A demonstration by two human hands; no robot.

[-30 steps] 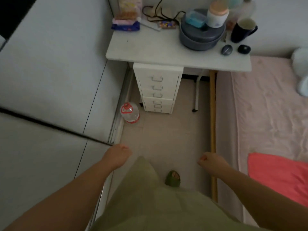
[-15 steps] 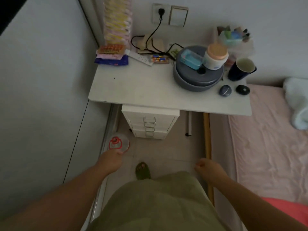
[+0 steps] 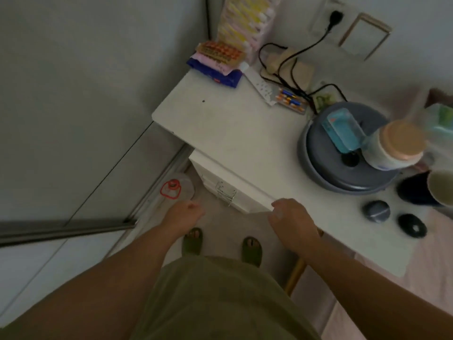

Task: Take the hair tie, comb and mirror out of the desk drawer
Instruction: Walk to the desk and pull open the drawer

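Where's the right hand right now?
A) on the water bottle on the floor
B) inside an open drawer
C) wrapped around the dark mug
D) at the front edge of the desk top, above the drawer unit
D: the right hand sits at the front edge of the desk top, just above the white drawer unit, whose drawers look shut; it holds nothing.

The white drawer unit (image 3: 228, 185) is standing under the white surface (image 3: 235, 133), toward nine o'clock, its drawers sitting shut, wire handles (image 3: 225, 192) facing six o'clock. Hair tie, comb and mirror are staying hidden.
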